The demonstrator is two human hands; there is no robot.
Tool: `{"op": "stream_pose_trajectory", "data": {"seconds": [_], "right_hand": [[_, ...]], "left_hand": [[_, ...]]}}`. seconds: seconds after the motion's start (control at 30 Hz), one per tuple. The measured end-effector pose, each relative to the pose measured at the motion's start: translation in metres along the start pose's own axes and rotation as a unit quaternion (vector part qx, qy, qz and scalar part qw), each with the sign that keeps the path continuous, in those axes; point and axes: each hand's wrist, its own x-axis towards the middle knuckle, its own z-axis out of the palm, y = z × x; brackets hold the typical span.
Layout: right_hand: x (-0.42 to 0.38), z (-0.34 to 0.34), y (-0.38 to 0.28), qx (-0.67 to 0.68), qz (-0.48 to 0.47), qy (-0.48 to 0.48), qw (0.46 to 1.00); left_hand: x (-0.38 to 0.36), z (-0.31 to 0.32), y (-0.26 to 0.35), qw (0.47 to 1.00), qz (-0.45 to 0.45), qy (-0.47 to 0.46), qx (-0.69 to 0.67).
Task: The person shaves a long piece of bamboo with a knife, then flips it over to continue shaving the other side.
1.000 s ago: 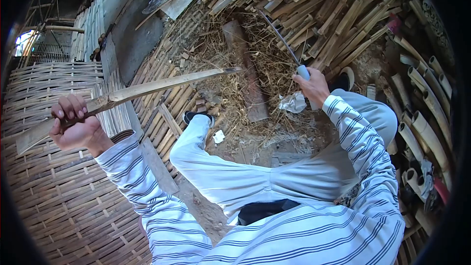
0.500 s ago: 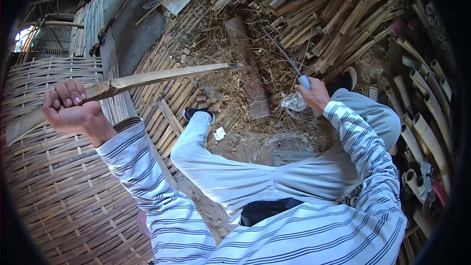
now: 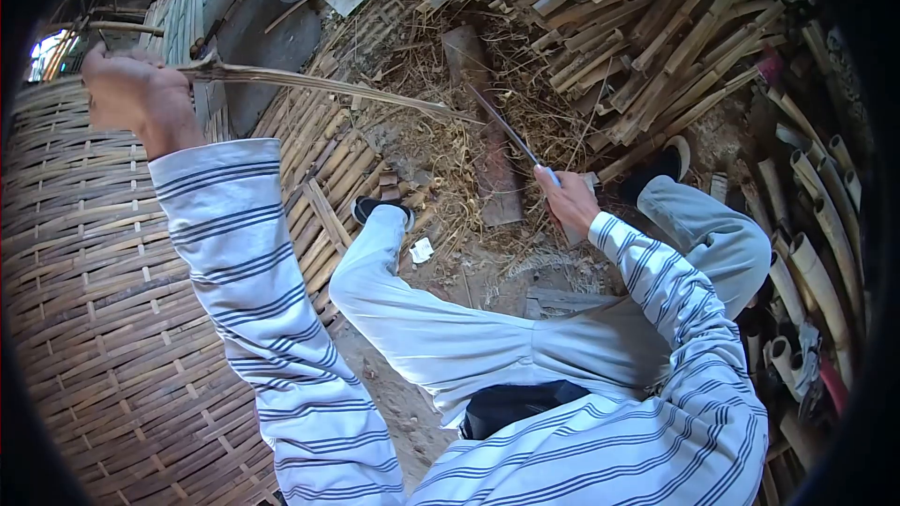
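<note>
My left hand (image 3: 136, 94), raised at the upper left, is closed around a long split bamboo strip (image 3: 309, 82). The strip stretches to the right, its far end over the wooden block (image 3: 497, 173) on the ground. My right hand (image 3: 570, 199) grips the pale blue handle of a long-bladed knife (image 3: 506, 129). Its blade slants up and left, the tip overlapping the block near the strip's far end in this view. Shavings (image 3: 422, 145) lie all around the block.
A woven bamboo panel (image 3: 112, 319) stretches along the left. Split bamboo pieces (image 3: 656, 28) are heaped at the upper right, and cut bamboo tubes (image 3: 816, 253) stand at the right edge. A small white scrap (image 3: 421, 250) lies by my left foot.
My left hand has risen with the bamboo strip, which now slopes down to the right and shows its narrow side. My right hand has brought the knife leftward, over the block.
</note>
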Motion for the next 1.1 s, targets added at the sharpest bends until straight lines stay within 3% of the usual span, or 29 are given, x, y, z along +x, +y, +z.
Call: {"op": "stream_pose_trajectory", "data": {"seconds": [0.07, 0.1, 0.17, 0.27, 0.37, 0.47, 0.5, 0.6, 0.73, 0.77, 0.87, 0.9, 1.0, 1.1], "right_hand": [[-0.002, 0.000, -0.006, -0.039, -0.048, 0.051, 0.997], [-0.006, 0.001, -0.008, -0.061, -0.081, 0.091, 0.991], [-0.017, 0.010, -0.015, -0.038, -0.143, 0.146, 0.978], [-0.034, 0.032, -0.043, 0.019, -0.149, 0.131, 0.980], [-0.023, 0.060, -0.052, 0.022, -0.139, 0.036, 0.989], [0.006, 0.096, -0.036, -0.095, -0.164, 0.069, 0.979], [0.019, 0.099, -0.031, -0.054, -0.114, 0.029, 0.992], [0.057, 0.108, -0.020, -0.106, -0.091, 0.075, 0.987], [0.010, 0.094, -0.077, 0.010, -0.110, -0.058, 0.992], [0.006, 0.097, -0.078, -0.026, -0.149, -0.005, 0.989], [0.042, 0.120, -0.025, -0.010, -0.074, 0.087, 0.993], [0.070, 0.120, 0.000, 0.004, -0.025, 0.055, 0.998], [0.048, 0.100, -0.036, -0.014, -0.060, 0.034, 0.998], [0.009, 0.097, -0.069, -0.036, -0.168, 0.037, 0.984]], "left_hand": [[0.005, -0.009, 0.001, 0.965, -0.007, -0.205, -0.162], [0.004, -0.016, 0.002, 0.953, -0.011, -0.250, -0.171], [-0.009, -0.036, 0.008, 0.963, 0.000, -0.216, -0.159], [-0.020, -0.061, 0.011, 0.969, 0.013, -0.183, -0.168], [-0.025, -0.074, 0.014, 0.967, 0.014, -0.191, -0.170], [-0.035, -0.070, 0.018, 0.982, 0.015, -0.127, -0.137], [-0.034, -0.072, 0.018, 0.981, 0.010, -0.132, -0.140], [-0.037, -0.072, 0.020, 0.979, 0.005, -0.134, -0.153], [-0.041, -0.065, 0.021, 0.982, 0.025, -0.148, -0.115], [-0.043, -0.067, 0.022, 0.980, 0.024, -0.158, -0.118], [-0.050, -0.068, 0.029, 0.982, 0.018, -0.141, -0.125], [-0.049, -0.071, 0.029, 0.983, 0.013, -0.134, -0.121], [-0.046, -0.082, 0.025, 0.979, 0.013, -0.147, -0.138], [-0.056, -0.076, 0.029, 0.978, 0.040, -0.153, -0.135]]}}
